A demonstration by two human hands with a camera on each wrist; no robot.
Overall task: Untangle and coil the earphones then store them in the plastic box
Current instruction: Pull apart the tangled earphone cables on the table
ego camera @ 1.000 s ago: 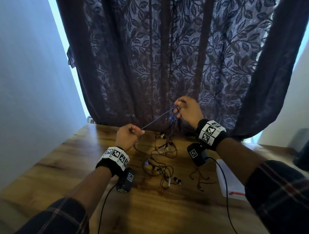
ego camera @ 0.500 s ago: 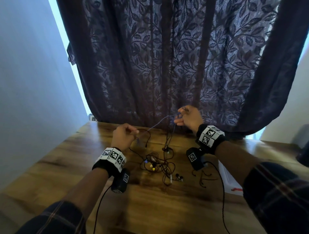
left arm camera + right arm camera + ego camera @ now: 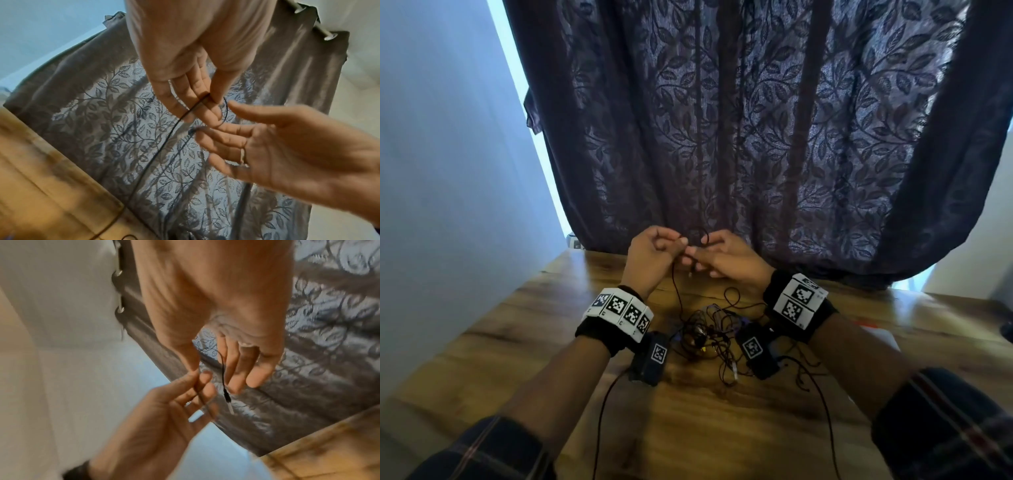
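Both hands meet above the far side of the wooden table [image 3: 551,342]. My left hand [image 3: 678,244] pinches a thin dark earphone cord [image 3: 675,291] between thumb and forefinger; the left wrist view shows the pinch [image 3: 206,98]. From there the cord drops to a tangle of earphones [image 3: 709,337] on the table. My right hand [image 3: 698,262] has straight fingers, and a short loop of the cord curves past its forefinger [image 3: 242,112]. The cord's jack plug [image 3: 227,396] hangs beside those fingers. A white plastic box [image 3: 876,337] lies mostly hidden behind my right forearm.
A dark leaf-patterned curtain [image 3: 756,137] hangs along the table's far edge, just behind the hands. A pale wall [image 3: 448,171] stands to the left. Wrist-camera cables [image 3: 602,428] trail towards me across the table.
The hands, held apart with the cord taut between them, have come together. The cord has gone slack, and the right fingers have straightened out of their pinch.
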